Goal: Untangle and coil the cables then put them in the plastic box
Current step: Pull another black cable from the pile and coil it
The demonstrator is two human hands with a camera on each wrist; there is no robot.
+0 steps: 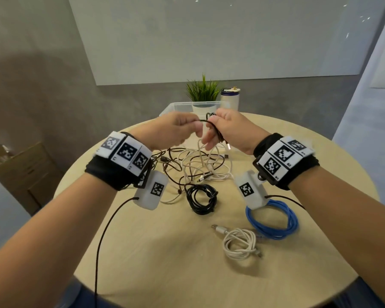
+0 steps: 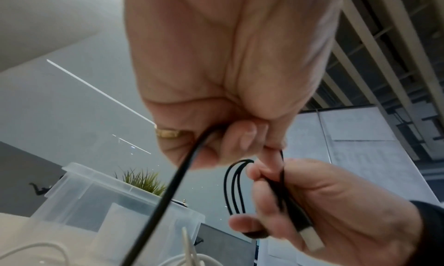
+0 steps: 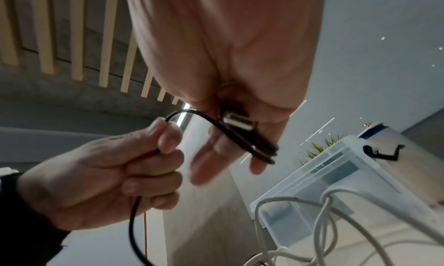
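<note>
Head view: a coiled white cable lies nearest on the round table, bare wood toward the near edge; the plastic box stands at the far rim.

Left-wrist view: the left hand pinches a black cable.

Right-wrist view: the right hand clasps its small loops.
</note>
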